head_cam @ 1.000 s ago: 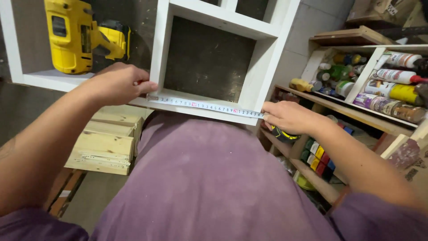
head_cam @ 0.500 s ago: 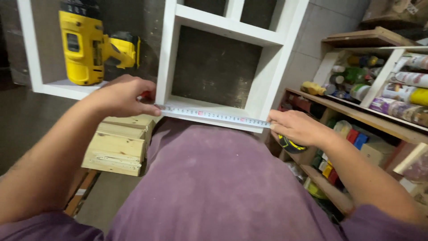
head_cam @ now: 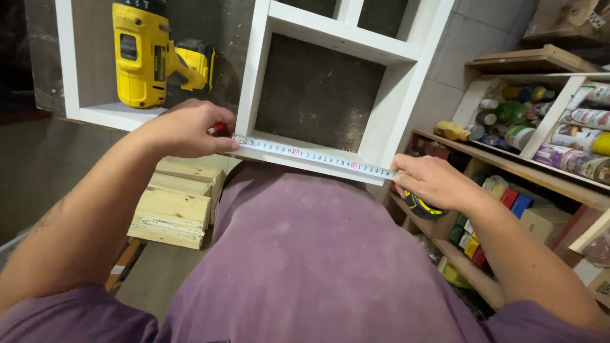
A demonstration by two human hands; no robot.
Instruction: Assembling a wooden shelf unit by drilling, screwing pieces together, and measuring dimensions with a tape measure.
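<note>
A white wooden frame [head_cam: 381, 124] with open compartments lies before me. A tape measure blade [head_cam: 314, 156] is stretched along its near edge. My left hand [head_cam: 184, 130] pins the blade's end at the inner upright, with a small red thing under the fingers. My right hand [head_cam: 432, 181] grips the black-and-yellow tape measure case [head_cam: 422, 204] at the frame's right corner. My purple shirt fills the lower part of the view.
A yellow cordless drill [head_cam: 152, 54] lies inside the frame's left compartment. A pale wooden crate [head_cam: 175, 203] sits below on the left. To the right, wooden shelves [head_cam: 508, 165] hold spray cans, bottles and small coloured boxes.
Both hands keep the tape stretched along the frame's edge. The view has shifted slightly, with the frame and drill sitting a little further right and lower than before.
</note>
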